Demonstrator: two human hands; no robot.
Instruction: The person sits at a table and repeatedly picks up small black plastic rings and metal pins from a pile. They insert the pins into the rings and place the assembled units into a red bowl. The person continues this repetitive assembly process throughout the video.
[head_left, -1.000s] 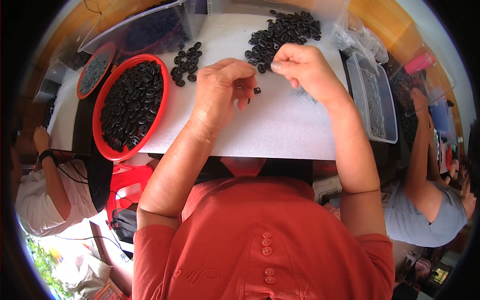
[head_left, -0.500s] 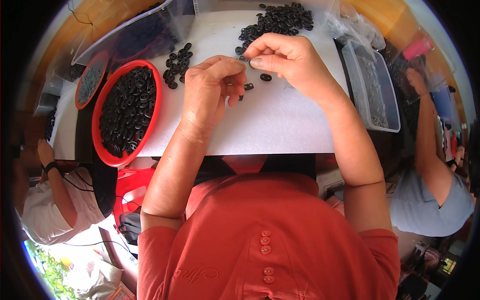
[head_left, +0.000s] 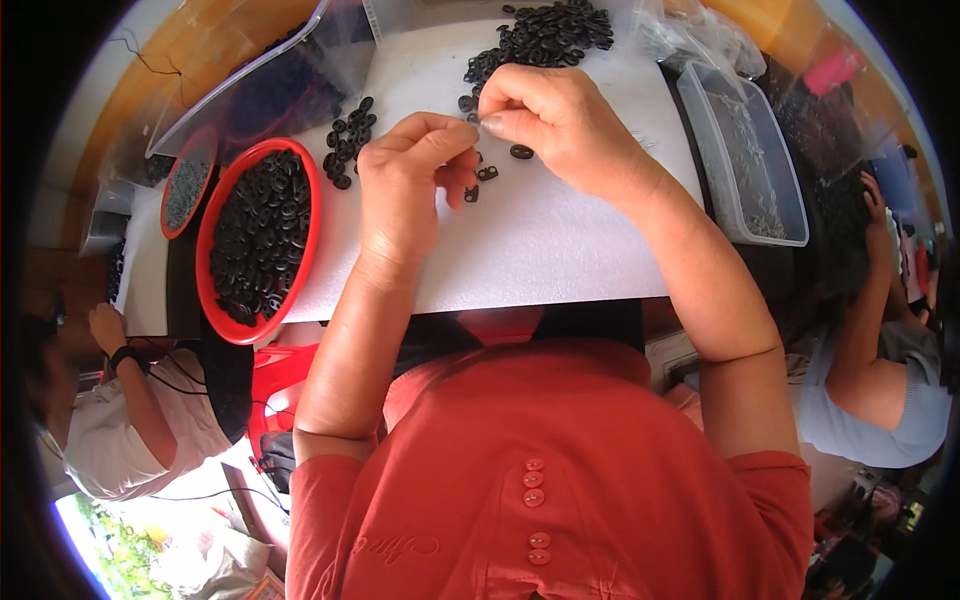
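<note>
My left hand (head_left: pixel 410 175) is closed in a pinch, its thumb and index fingertip meeting above the white work surface (head_left: pixel 560 260). Facing it, my right hand (head_left: pixel 555 125) pinches too, and the fingertips of both hands almost touch. Whatever lies between the fingers is too small to make out. Just below the hands are a black oval piece with holes (head_left: pixel 521 152) and two smaller-looking black pieces, one (head_left: pixel 487 173) beside the right hand's shadow and another (head_left: pixel 471 194) near my left fingers. Beyond the right hand rises a heap of similar black pieces (head_left: pixel 550 38).
At left stand a red bowl (head_left: pixel 203 255) full of black pieces, a smaller red bowl (head_left: pixel 166 215) of thin grey bits, and a loose black cluster (head_left: pixel 345 140). A clear tray (head_left: pixel 795 215) with thin metal bits is at right. People sit on both sides.
The whole view has shifted slightly. My hands keep their pinch over the same spot, fingertips a little closer together. The hand of the person at right has moved lower.
</note>
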